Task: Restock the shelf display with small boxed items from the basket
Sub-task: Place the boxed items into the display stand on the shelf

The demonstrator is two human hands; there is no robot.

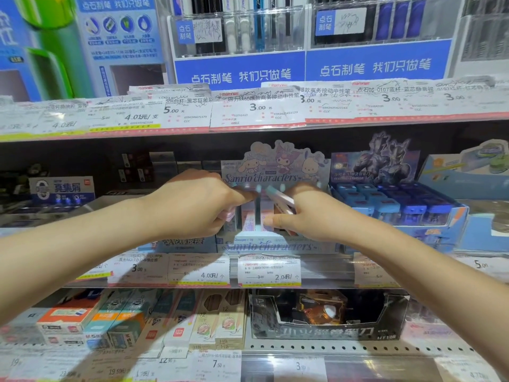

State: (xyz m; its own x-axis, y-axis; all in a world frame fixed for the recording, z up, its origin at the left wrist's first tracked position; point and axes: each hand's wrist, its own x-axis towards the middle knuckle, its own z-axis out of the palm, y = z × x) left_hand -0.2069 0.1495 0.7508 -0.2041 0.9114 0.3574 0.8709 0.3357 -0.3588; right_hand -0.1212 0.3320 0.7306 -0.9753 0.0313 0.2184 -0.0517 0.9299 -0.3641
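A pastel Sanrio characters display box (272, 245) stands on the middle shelf, with narrow divided slots and a cartoon header card. My left hand (192, 205) reaches into its left side, fingers curled round a small pink boxed item (230, 215). My right hand (297, 216) is at the right slots and grips a tilted small boxed item (279, 198), pink and white with a mint end, above the slots. More small boxes stand in the slots between my hands. The basket is out of sight.
A blue display of sharpeners (399, 208) stands right of the Sanrio box. An eraser display (62, 188) sits to the left. Price tags (268, 271) line the shelf edge. Pencil boxes (137, 323) and a dark display box (327, 318) fill the shelf below; pen racks (239, 31) stand above.
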